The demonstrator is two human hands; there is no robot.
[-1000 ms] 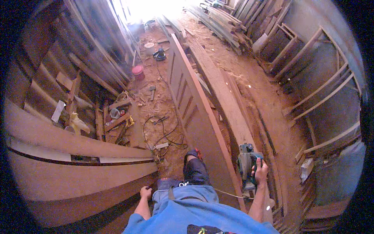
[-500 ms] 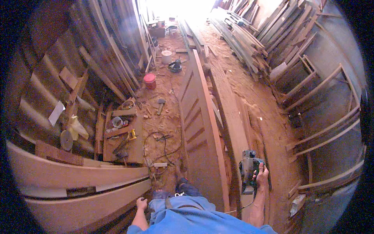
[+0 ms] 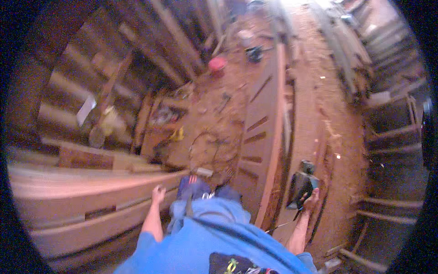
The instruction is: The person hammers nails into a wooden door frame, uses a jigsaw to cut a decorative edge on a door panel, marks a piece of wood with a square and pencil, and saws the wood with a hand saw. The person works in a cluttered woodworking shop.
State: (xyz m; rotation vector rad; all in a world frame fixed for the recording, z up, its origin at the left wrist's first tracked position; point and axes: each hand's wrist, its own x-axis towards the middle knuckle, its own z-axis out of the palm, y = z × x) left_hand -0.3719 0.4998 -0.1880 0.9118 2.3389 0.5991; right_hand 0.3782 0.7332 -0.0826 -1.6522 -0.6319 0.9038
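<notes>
My right hand (image 3: 312,200) is wrapped round the handle of a dark electric planer (image 3: 299,186). The planer rests on a long wooden board (image 3: 305,123) that runs away from me on the right. Beside that board, a panelled wooden door (image 3: 261,132) stands on its long edge with slots across its face. On the other side, my left hand (image 3: 159,193) is curled closed with nothing visible in it. It is in front of the thick planks (image 3: 123,194) stacked at the left; motion blur hides whether it touches them.
Shavings cover the floor (image 3: 228,98). A cable (image 3: 194,141) loops there near a low bench with a yellow-handled tool (image 3: 177,134). Farther off are a red bucket (image 3: 217,65) and a dark power tool (image 3: 254,54). Timber (image 3: 342,50) lies at the far right.
The view has swung left, so the scene shifts right and blurs. My left hand has risen from beside my hip toward the left planks. My right hand keeps its grip on the planer.
</notes>
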